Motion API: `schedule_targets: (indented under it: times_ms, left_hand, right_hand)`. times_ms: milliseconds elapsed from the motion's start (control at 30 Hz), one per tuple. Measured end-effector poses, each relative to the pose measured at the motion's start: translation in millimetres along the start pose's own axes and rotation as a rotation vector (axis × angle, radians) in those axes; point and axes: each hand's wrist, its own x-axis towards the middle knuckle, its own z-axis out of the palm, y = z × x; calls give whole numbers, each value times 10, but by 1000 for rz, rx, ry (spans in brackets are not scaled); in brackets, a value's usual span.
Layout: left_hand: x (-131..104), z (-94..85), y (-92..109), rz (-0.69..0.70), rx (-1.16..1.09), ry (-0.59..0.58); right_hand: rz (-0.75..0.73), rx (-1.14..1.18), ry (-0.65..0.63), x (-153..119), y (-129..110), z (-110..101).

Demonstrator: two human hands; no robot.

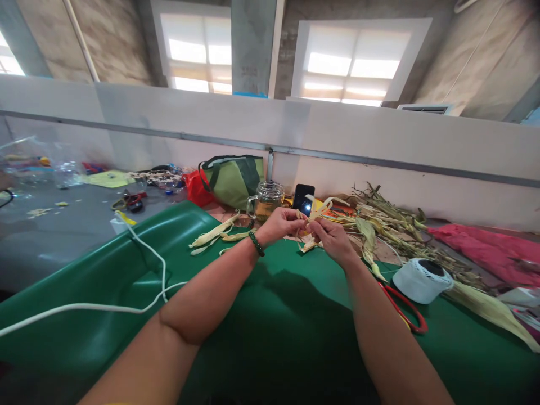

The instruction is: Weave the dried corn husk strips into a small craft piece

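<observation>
Both my hands meet above the far part of the green mat, fingertips pinched on a pale strip of corn husk (319,209) that sticks up between them. My left hand (282,224), with a dark beaded bracelet at the wrist, is closed on the strip from the left. From the right, my right hand (331,236) pinches the same piece, its thumb and fingers pressed together. A short bit of husk (310,245) shows just under the hands. Further husk pieces (215,232) lie to the left on the mat. The exact grip of the fingertips is partly hidden.
A glass mug (268,199), a phone (303,198) and a green bag (238,180) stand behind. Dried stalks (379,219), a white spool (422,280) and red-handled scissors (407,312) lie right. A white cable (105,307) crosses the green mat (177,343) at left.
</observation>
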Motion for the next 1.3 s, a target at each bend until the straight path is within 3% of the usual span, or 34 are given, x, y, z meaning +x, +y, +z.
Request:
schedule_targets:
  times_ms: [200,533,633,733,867,967,1133,1233,1300]
  left_hand:
    - [4,4,-3,-18,87,-32]
    - [-33,34,49,-24,109,-76]
    - [-21,47,7,18,140,-20]
    - [10,37,-50,44,161,80]
    - [37,30,-90,65,277,153]
    - [23,65,-102,173,493,140]
    - [-5,115,-110,306,746,130]
    - [-3,122,-103,310,763,133]
    - [-1,121,-90,261,662,131]
  right_hand:
    - [-11,-172,-89,-13,-20,5]
    - [44,-303,-21,-28,-53,43]
    - [-26,-323,-12,-33,-48,52]
    - [-59,-362,87,-58,-58,57]
    - [-51,-348,364,-90,-85,42]
    - [3,-238,432,-65,-63,23]
    - [276,294,406,44,60,-17]
    - [269,485,474,70,63,-34]
    - [238,556,453,64,17,-34]
